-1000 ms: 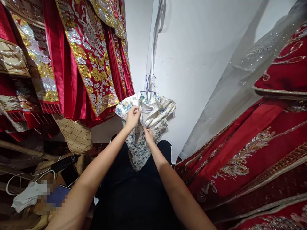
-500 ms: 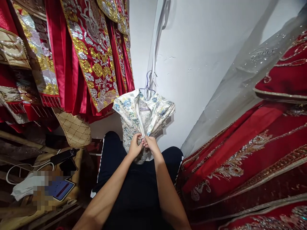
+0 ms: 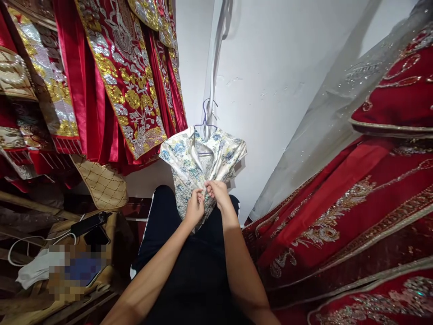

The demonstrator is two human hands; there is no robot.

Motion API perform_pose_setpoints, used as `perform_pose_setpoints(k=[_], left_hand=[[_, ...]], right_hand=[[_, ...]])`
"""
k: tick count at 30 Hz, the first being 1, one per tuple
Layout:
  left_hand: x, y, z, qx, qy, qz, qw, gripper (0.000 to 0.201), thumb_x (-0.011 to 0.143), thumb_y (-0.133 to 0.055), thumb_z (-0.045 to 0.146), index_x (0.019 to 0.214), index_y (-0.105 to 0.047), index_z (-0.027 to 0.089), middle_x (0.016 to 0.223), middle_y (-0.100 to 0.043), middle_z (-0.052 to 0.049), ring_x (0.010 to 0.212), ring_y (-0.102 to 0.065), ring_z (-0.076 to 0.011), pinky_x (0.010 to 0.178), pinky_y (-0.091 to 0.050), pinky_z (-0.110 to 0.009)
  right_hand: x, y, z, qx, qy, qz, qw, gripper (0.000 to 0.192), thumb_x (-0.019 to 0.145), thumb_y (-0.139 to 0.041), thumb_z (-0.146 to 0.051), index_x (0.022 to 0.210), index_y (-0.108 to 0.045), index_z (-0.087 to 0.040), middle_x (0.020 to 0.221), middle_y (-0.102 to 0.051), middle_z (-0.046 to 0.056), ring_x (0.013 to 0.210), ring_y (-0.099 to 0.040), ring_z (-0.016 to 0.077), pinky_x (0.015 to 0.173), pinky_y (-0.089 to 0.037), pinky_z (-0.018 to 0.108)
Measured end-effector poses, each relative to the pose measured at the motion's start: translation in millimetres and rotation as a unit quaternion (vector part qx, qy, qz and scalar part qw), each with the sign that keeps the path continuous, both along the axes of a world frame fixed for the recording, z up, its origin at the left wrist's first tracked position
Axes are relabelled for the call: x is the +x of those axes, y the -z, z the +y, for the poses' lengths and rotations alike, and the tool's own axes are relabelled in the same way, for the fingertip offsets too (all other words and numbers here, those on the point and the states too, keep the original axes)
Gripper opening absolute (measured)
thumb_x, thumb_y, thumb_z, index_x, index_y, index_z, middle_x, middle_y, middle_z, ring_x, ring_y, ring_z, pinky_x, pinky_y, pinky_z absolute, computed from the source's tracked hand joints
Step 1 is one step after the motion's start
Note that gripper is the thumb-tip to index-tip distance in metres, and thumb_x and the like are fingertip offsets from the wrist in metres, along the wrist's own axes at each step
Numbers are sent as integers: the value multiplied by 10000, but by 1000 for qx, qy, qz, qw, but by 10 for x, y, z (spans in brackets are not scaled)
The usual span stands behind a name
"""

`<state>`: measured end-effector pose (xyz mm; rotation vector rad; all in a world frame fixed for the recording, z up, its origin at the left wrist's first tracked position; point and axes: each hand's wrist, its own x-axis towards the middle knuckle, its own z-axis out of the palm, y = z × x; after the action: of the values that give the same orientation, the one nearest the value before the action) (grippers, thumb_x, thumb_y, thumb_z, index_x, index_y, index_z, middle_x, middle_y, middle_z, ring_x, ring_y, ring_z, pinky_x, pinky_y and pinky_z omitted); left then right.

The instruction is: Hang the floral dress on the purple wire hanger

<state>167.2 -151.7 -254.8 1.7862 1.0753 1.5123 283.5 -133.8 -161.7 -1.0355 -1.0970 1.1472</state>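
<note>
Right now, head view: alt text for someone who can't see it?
Both hands, left hand and right hand, pinch the front of a pale floral dress on a hanger against a white wall. Red embroidered garments hang left; more lie right.

Your forearms are bare from the elbow down, with no sleeves, watch or bracelets in view. Your left hand (image 3: 195,208) and right hand (image 3: 218,193) carry no gloves and no rings that can be made out. You wear black trousers (image 3: 189,275), plain and matte, with a thin white stripe (image 3: 146,229) along the outer left leg and a white fleck at the right knee.
</note>
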Motion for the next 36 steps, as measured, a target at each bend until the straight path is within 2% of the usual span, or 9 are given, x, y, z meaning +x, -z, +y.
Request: perform_pose_setpoints(k=[6, 10, 16, 19, 23, 26, 30, 33, 36], left_hand=[[-16, 54, 18, 6, 22, 17, 1000, 218, 941, -466, 253, 1158, -457, 273, 818, -543, -19, 706, -567, -213, 699, -440, -335], [-95, -116, 60, 17, 35, 29, 999, 195, 949, -486, 262, 1141, -460, 244, 804, -568, -16, 708, -566, -199, 716, -450, -336], [-351, -1425, 403, 157, -2, -10, 988, 378, 1006, -452, 331, 1375, -441, 248, 925, -633, -42, 846, -608, -194, 816, -462, -326], [-419, -2138, 607, 244, -12, 67, 967, 250, 986, -505, 333, 1184, -607, 218, 993, -633, -69, 885, -592, -204, 849, -450, -328], [-478, -2585, 762, 304, -4, 184, 935, 149, 953, -554, 289, 885, -627, 178, 916, -593, -71, 870, -557, -205, 849, -436, -329], [-666, -2642, 863, 308, -69, 87, 945, 151, 960, -548, 286, 861, -601, 184, 901, -589, -56, 890, -549, -186, 875, -429, -312], [-1129, -2467, 1064, 188, -158, -237, 940, 189, 945, -557, 316, 808, -553, 185, 799, -552, -15, 849, -559, -156, 842, -464, -269], [-1358, -2060, 1085, -19, -134, -425, 895, 246, 902, -563, 277, 693, -458, 200, 679, -498, 11, 740, -568, -136, 784, -499, -258], [-1289, -1435, 896, -91, -129, -437, 886, 256, 863, -564, 235, 649, -426, 206, 612, -468, 21, 661, -569, -121, 731, -510, -252]], right_hand=[[-100, -1232, 605, 82, 53, 41, 994, 161, 797, -661, -304, 738, -659, -155, 534, -557, -36, 405, -429, 48, 364, -282, 174], [-184, -1564, 628, 134, 37, 22, 990, 179, 838, -642, -288, 729, -637, -146, 487, -556, -32, 363, -416, 47, 339, -255, 163], [-216, -1402, 390, 164, -3, -32, 986, 226, 864, -619, -324, 702, -603, -167, 453, -559, -36, 344, -405, 57, 366, -278, 173], [-207, -1433, 420, 196, -4, -38, 980, 203, 855, -598, -298, 696, -606, -172, 460, -561, -34, 361, -420, 68, 386, -277, 186], [-154, -1307, 576, 198, 31, -67, 977, 215, 822, -624, -335, 679, -637, -175, 474, -542, -47, 394, -397, 73, 417, -268, 209], [-116, -933, 586, 133, 56, -88, 986, 242, 755, -666, -327, 571, -598, -185, 448, -495, -54, 421, -385, 84, 441, -265, 225], [-171, -360, 335, 94, 41, -51, 993, 250, 761, -616, -372, 580, -584, -202, 440, -446, -58, 413, -349, 90, 433, -243, 241], [-257, -146, 106, 80, 16, -11, 997, 248, 775, -604, -415, 635, -606, -210, 467, -465, -51, 422, -356, 94, 431, -255, 248], [-257, -138, -8, 70, -6, 5, 998, 246, 763, -633, -426, 651, -629, -206, 479, -495, -39, 423, -368, 94, 421, -254, 247]])
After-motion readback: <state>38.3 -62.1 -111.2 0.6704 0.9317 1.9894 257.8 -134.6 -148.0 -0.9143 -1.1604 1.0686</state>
